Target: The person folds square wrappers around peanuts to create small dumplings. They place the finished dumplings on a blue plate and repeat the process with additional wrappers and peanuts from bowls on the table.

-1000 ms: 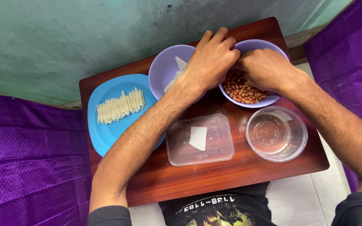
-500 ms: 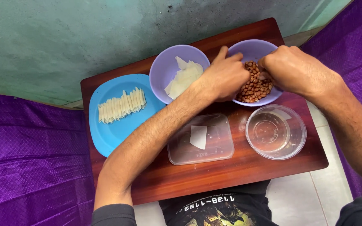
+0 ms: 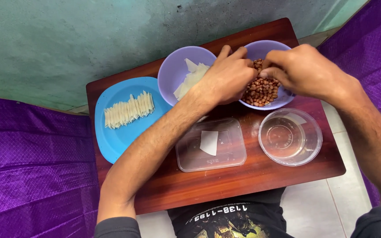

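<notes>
1. From the head camera, looking straight down: both hands meet over the lilac bowl of peanuts (image 3: 261,90) at the far right of the small wooden table (image 3: 225,185).
2. The left hand (image 3: 228,77) lies half curled across the bowl's near-left rim, fingers bent down among the nuts; whether it pinches any I cannot tell.
3. The right hand (image 3: 303,70) comes in from the right, fingers drawn together into a pinch just above the pile, seemingly closed on a nut or two, though the fingertips hide what is between them.
4. My reading is that picking nuts out of the bowl is the step in hand; a clean pick calls for a light pinch and a steady lift clear of the rim.
5. Just left of that bowl, touching or nearly so, stands a second lilac bowl (image 3: 177,70) holding thin white triangular pieces.
6. Further left a blue plate (image 3: 120,136) carries a tidy row of pale folded strips (image 3: 128,110).
7. Nearer the person sits a clear rectangular lid (image 3: 211,144) with one white triangular piece (image 3: 209,142) on it.
8. Beside it, a clear round tub (image 3: 290,136) holds water.
9. No labels show on the containers; purple quilted cloth (image 3: 27,176) flanks the table.
</notes>
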